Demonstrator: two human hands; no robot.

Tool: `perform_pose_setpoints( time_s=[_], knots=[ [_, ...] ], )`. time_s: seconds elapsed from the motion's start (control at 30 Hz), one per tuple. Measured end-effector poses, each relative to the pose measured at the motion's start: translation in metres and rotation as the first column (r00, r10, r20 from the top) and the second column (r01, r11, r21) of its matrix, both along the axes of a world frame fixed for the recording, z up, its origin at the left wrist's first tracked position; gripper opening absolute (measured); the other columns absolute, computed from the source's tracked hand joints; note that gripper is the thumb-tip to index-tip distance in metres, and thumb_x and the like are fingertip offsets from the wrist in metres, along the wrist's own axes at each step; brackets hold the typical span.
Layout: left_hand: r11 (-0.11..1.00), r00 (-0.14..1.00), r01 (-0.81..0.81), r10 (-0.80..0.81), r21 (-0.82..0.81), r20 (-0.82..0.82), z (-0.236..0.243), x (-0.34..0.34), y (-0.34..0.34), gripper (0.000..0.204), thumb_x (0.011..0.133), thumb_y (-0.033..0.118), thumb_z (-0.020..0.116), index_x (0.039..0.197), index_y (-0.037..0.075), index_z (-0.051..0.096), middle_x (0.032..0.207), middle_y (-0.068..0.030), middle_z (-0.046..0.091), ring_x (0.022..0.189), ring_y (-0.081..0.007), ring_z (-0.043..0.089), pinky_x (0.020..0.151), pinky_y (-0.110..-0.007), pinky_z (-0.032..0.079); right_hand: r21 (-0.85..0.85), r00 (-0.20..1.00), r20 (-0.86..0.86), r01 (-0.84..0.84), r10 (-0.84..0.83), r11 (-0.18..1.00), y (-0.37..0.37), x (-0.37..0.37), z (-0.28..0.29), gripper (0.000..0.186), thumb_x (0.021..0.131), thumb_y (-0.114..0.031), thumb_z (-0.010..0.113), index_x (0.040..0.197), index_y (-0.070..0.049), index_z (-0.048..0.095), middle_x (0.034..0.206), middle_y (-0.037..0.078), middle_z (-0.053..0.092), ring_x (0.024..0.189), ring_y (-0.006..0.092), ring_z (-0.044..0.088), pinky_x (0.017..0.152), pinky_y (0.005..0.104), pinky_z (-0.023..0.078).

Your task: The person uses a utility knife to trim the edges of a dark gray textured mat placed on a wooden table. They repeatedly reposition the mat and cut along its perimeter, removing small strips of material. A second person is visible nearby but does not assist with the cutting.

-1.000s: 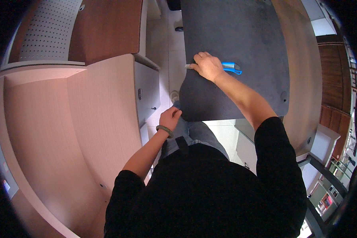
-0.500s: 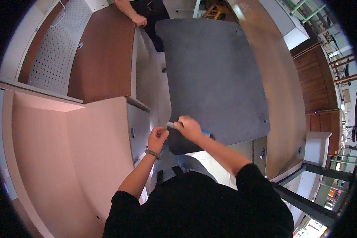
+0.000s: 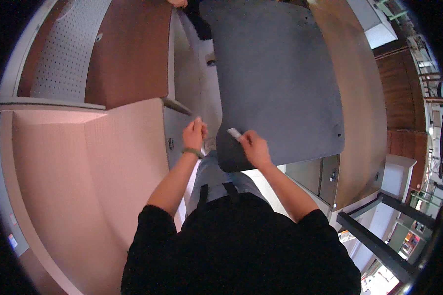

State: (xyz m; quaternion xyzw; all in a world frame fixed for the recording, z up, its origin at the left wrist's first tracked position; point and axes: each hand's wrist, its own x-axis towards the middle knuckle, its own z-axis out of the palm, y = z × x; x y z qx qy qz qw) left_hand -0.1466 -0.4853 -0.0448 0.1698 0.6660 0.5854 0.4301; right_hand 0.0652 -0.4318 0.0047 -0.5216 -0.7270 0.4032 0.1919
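Observation:
My right hand is closed on a small light grey strip, held over the near-left part of a dark grey board with rounded corners. The blue utility knife seen earlier is not visible now. My left hand is raised just beyond the board's left edge, fingers curled together; whether they hold anything small cannot be made out.
Left are a pale wooden cabinet, a brown top and a perforated panel. A co-worker's hand shows at the top. A brown desk lies right, a black metal frame lower right.
My hands have drawn apart since half a second ago; the left rose and the right carries the strip. The blue knife has gone from sight. The view has shifted.

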Motion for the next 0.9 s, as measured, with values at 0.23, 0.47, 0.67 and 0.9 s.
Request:
perform_pose_setpoints(
  time_s=[0.23,0.47,0.67,0.9],
  knots=[
    [0.900,0.842,0.320,-0.414,-0.298,-0.346,-0.049,-0.016,0.050,0.050,0.090,0.051,0.058,0.089,0.002,0.067,0.075,-0.0049,0.065,0.066,-0.0154,0.061,0.064,-0.031,0.048,-0.126,0.987,0.092,0.141,-0.130,0.982,-0.006,0.005,-0.033,0.027,0.090,-0.029,0.061,0.091,-0.002,0.060,0.081,0.022,0.064,0.076,0.0411,0.063,0.066,0.0446,0.048],
    [0.884,0.900,0.424,-0.436,-0.199,-0.019,-0.066,-0.028,0.072,0.037,0.087,0.037,0.068,0.089,0.000,0.066,0.076,-0.0064,0.066,0.067,-0.0152,0.062,0.065,-0.030,0.049,-0.045,0.997,0.068,0.034,-0.031,0.998,0.040,-0.030,-0.038,0.026,0.090,-0.029,0.060,0.089,-0.003,0.059,0.082,0.022,0.064,0.076,0.0410,0.062,0.066,0.0455,0.047],
    [0.861,0.844,0.493,-0.509,-0.128,-0.169,-0.072,-0.016,0.043,0.024,0.081,0.020,0.075,0.093,0.001,0.066,0.081,-0.0068,0.067,0.074,-0.0143,0.063,0.068,-0.029,0.051,0.183,0.977,0.180,-0.150,0.117,0.972,0.098,-0.078,-0.051,0.026,0.090,-0.030,0.060,0.087,-0.004,0.058,0.085,0.019,0.063,0.082,0.0404,0.061,0.070,0.0478,0.048],
    [0.861,0.866,0.491,-0.498,-0.130,-0.028,-0.066,-0.016,-0.020,0.028,0.081,0.016,0.075,0.102,0.001,0.064,0.088,-0.0072,0.067,0.081,-0.0160,0.064,0.080,-0.029,0.051,0.258,0.872,0.443,-0.349,0.210,0.901,0.135,-0.130,-0.044,0.033,0.091,-0.038,0.057,0.091,-0.005,0.059,0.098,0.018,0.063,0.096,0.0385,0.060,0.076,0.0500,0.049]
  ],
)
